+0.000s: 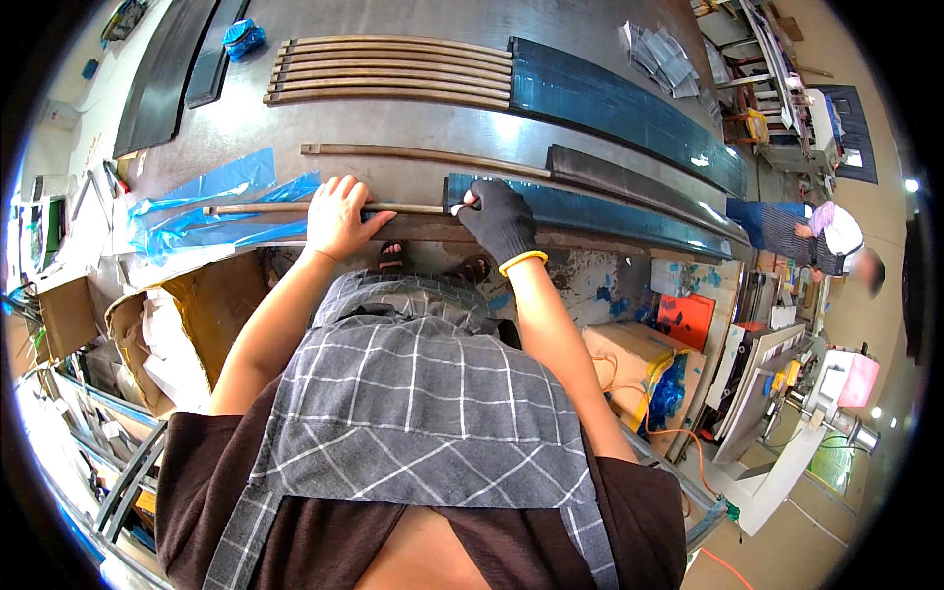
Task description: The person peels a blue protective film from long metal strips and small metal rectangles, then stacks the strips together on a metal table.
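A long thin brown strip (265, 208) lies along the near edge of the dark metal workbench (413, 128). My bare left hand (339, 216) rests on top of it, fingers closed over the strip. My right hand (500, 221), in a black glove with a yellow cuff, grips the strip's right part where it meets a blue film-covered strip (610, 211); a small tool may be in its fingers, but I cannot tell. Peeled blue film (211, 206) lies crumpled at the strip's left end.
Several bare brown strips (393, 69) lie in a row at the bench's far side, one single strip (423, 152) nearer. More blue-covered strips (629, 103) curve at the right. Cardboard boxes (147, 334) stand below. Another person (831, 236) works at the right.
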The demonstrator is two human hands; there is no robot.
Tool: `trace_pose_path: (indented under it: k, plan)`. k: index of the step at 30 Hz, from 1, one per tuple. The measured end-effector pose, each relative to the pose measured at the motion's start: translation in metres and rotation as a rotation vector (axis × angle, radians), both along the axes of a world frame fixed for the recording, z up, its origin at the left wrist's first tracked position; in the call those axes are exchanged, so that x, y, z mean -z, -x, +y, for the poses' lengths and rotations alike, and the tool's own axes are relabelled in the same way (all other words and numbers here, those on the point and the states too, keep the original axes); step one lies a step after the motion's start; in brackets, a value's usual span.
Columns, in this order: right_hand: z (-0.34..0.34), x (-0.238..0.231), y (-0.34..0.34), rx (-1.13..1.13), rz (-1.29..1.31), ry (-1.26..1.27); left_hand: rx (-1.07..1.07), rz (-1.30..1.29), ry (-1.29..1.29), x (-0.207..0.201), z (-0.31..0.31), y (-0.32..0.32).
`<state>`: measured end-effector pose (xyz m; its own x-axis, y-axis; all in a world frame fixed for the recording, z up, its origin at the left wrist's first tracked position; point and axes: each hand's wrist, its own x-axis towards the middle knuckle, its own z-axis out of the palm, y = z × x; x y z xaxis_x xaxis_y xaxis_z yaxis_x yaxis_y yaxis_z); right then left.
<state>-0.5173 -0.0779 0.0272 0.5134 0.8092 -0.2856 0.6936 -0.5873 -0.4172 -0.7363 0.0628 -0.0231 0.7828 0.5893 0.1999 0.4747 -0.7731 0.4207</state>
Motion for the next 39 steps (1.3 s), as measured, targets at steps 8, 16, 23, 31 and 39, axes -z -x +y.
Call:
trace_pose_path:
  k: [8, 16, 23, 31, 39]
  plan:
    - [-0.007, 0.009, -0.011, 0.126, -0.055, 0.008, 0.013, -0.001, -0.002, 0.001, -0.001, -0.002]
    - [0.0, 0.013, 0.011, -0.133, -0.035, -0.073, 0.007, -0.025, -0.019, 0.005, 0.0, 0.001]
    - [-0.006, 0.032, 0.005, -0.111, -0.149, -0.153, 0.012, -0.042, -0.016, 0.003, 0.001, 0.0]
    - [-0.164, 0.048, -0.037, 0.569, -0.244, -0.137, 0.048, -0.068, -0.021, -0.003, 0.001, -0.001]
    - [-0.456, 0.152, 0.145, 0.514, 0.61, 1.025, 0.055, -0.025, 0.051, -0.008, -0.005, -0.008]
